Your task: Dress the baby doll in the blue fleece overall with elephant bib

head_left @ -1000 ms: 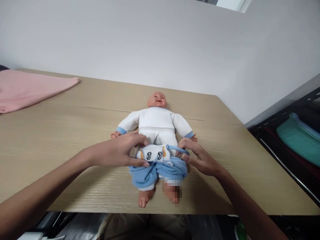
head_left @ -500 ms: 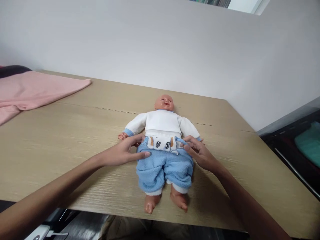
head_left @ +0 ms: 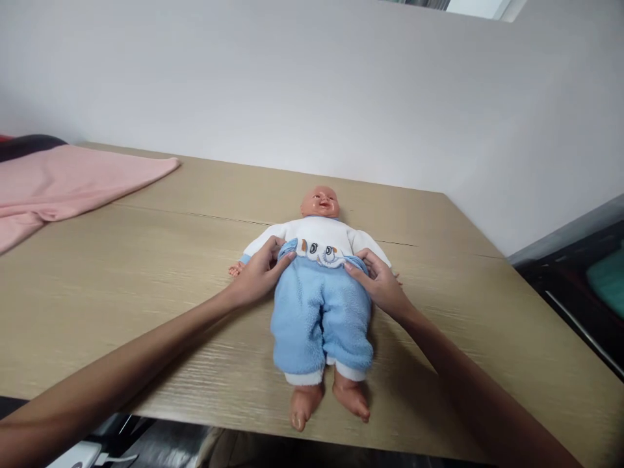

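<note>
A baby doll (head_left: 320,203) lies on its back on the wooden table (head_left: 160,273), its head toward the wall and its feet toward me. It wears a white long-sleeved top (head_left: 316,229) with blue cuffs and light-blue fleece overalls (head_left: 319,305) with white ankle bands. The overalls' white bib, with embroidered eyes, is folded and bunched across the doll's belly. My left hand (head_left: 263,270) pinches the blue fabric at the left side of the waist. On the opposite side, my right hand (head_left: 383,283) grips the blue fabric between thumb and fingers.
Pink cloth (head_left: 82,175) lies at the table's left, with a dark item (head_left: 29,146) behind it. A pale wall (head_left: 273,84) rises along the back. Dark furniture with a teal surface (head_left: 607,279) stands right. Below the front edge is a white device (head_left: 80,455) with a cable.
Both hands have moved up toward the doll's chest, pulling the overalls higher and smoothing the legs. The bib has risen and folded more; my left hand has closed on the fabric.
</note>
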A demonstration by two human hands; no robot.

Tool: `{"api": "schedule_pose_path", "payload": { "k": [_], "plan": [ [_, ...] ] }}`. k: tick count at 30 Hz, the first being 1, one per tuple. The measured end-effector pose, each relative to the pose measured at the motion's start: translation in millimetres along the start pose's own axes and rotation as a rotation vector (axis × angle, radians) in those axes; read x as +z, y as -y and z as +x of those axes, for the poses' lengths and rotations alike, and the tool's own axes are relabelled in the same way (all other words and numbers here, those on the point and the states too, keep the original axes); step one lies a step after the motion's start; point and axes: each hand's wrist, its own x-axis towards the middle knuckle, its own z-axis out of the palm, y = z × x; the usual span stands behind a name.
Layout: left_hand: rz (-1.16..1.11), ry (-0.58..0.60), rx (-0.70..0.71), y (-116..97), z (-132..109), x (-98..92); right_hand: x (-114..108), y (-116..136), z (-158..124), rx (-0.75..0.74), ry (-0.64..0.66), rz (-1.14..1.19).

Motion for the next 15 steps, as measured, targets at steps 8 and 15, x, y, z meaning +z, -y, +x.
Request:
{"api": "schedule_pose_path", "payload": {
  "k": [8, 15],
  "plan": [
    [0.103, -0.195, 0.122, 13, 18, 15.1, 5, -25, 19, -0.002, -0.142, 0.011],
    [-0.01, -0.126, 0.008, 27, 26, 15.5, -5, -34, 22, 0.096, -0.079, 0.031]
  ]
}}
